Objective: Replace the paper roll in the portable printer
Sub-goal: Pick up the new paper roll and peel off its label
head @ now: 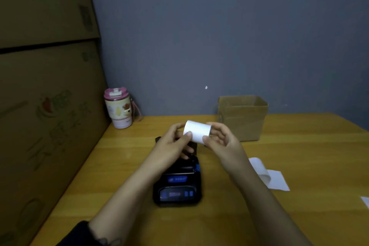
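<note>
Now both hands [171, 143] [221, 138] hold paper roll [196, 131] above printer [177, 183], prob. open.

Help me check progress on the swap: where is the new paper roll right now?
In the head view the paper roll sits mid-frame, held in the air between the left hand and right hand, above the black printer.

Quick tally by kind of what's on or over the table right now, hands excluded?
Paper roll, held by left hand and right hand: 1
Portable printer: 1
Loose paper pieces on the table (curled strip, scrap at right edge): 2
Small cardboard box: 1
Tumbler: 1
Total: 6
</note>
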